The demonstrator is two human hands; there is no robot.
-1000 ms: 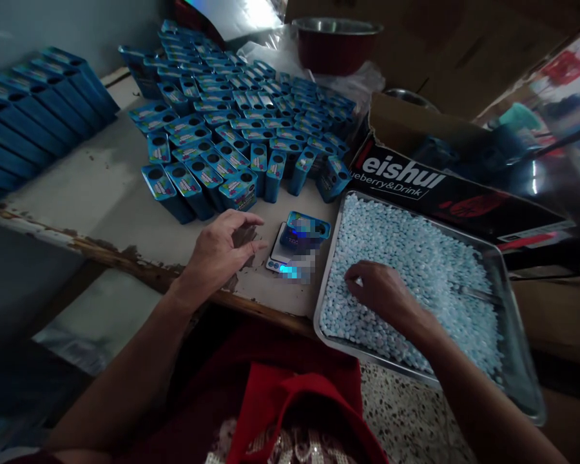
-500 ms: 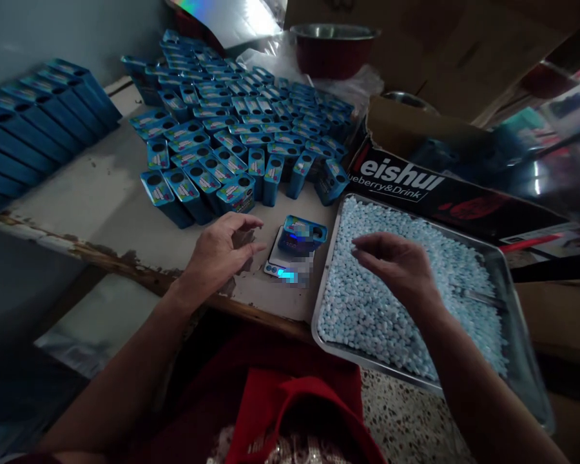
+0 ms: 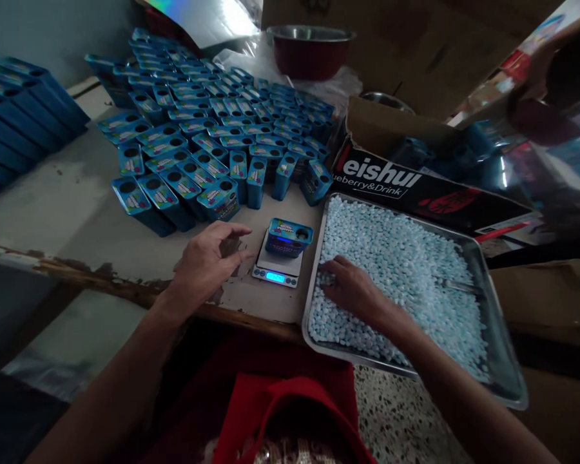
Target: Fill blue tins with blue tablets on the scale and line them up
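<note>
A small blue tin [image 3: 290,238] with a round hole in its top stands on a digital scale [image 3: 276,274] whose display glows blue. Left of the scale, my left hand [image 3: 212,258] holds nothing; its thumb and fingers are apart and curve toward the tin without touching it. My right hand [image 3: 352,290] reaches down into the metal tray [image 3: 314,309], its fingertips among small pale-blue and white candies [image 3: 391,245]. Candies show between its thumb and forefinger, which look apart; the tips are partly hidden.
Many similar blue tins [image 3: 212,129] crowd the back of the table, with a row of taller-looking ones [image 3: 33,109] at far left. Behind the tray is a black printed carton [image 3: 415,183]. A red metal bowl [image 3: 312,55] stands at the back. A scoop-like handle [image 3: 459,285] lies among the candies.
My right hand has lowered from above the tray to the candies near its left side. My left hand stays beside the scale. The whole view has shifted slightly.
</note>
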